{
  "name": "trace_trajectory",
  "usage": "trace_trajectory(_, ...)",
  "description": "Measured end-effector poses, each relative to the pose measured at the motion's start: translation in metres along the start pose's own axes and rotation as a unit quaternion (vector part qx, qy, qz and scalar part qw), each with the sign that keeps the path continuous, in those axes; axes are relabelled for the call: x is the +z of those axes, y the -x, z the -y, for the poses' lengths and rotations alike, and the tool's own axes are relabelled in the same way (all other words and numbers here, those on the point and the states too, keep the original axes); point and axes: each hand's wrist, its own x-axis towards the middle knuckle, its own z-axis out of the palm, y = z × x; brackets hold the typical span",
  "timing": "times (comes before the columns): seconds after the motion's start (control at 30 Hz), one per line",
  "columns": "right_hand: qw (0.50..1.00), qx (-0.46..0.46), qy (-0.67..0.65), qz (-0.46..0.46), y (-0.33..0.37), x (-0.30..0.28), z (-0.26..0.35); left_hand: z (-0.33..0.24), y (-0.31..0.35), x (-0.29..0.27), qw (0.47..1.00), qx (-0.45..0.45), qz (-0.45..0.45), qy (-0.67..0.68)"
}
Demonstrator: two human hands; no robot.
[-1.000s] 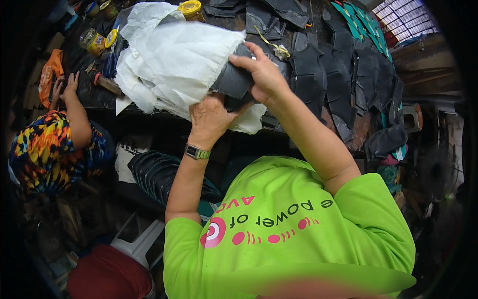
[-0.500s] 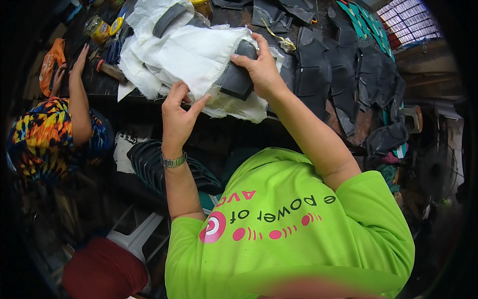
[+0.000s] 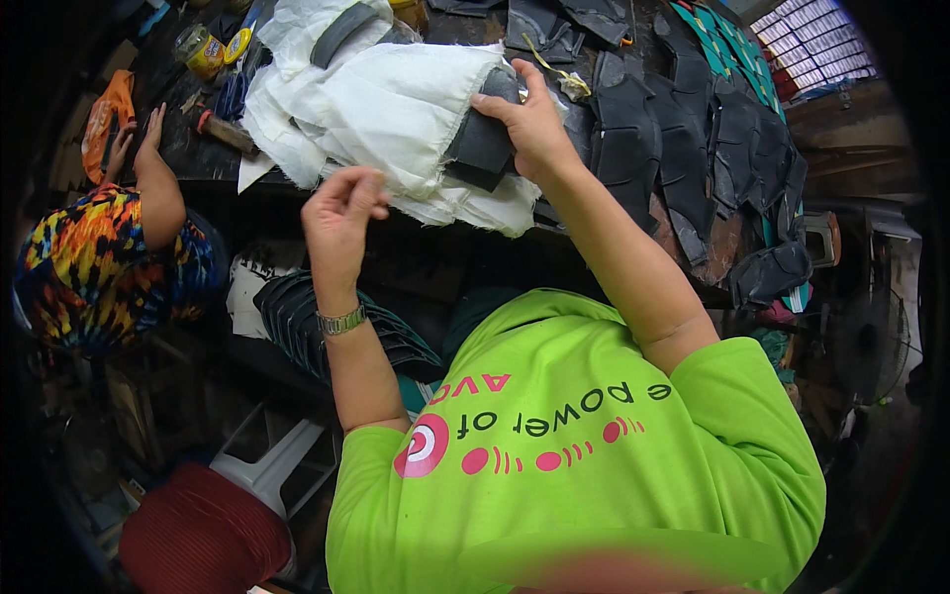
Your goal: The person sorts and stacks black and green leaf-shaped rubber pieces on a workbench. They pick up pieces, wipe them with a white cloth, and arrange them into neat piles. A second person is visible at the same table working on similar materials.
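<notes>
A white cloth [image 3: 396,94] with frayed edges is spread over a dark grey block [image 3: 482,148] whose right end sticks out bare. My right hand [image 3: 534,124] grips that block, thumb on its upper face and fingers at its far side. In front of the cloth's near edge, apart from it, is my left hand [image 3: 338,218]; its fingers are curled against the thumb, slightly blurred, and whatever may be between them is hidden. More white cloth lies under and behind. On it rests a second, curved dark grey piece [image 3: 341,32].
Several black moulded pieces [image 3: 625,139] cover the table's right side. A hammer [image 3: 226,131], a jar [image 3: 201,51] and an orange bag [image 3: 107,119] lie left, near another person's hands [image 3: 150,134]. Below left stands a white stool [image 3: 265,465] beside a dark red round seat [image 3: 203,535].
My left hand has let go of the cloth's near edge and drawn back left and toward me. The cloth now lies flatter over the block; my right hand keeps its hold, shifted slightly right.
</notes>
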Motion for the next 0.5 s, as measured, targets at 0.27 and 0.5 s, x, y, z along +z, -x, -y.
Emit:
trace_trajectory(0.27,0.993,-0.093,0.066,0.003,0.002,0.005,-0.014,-0.002,-0.039,0.048,0.976,0.194,0.078,-0.065)
trace_trajectory(0.5,1.000,-0.022,-0.001,-0.011,0.011,-0.013,0.044,0.013,-0.047,0.068,0.955,0.184,0.090,-0.214)
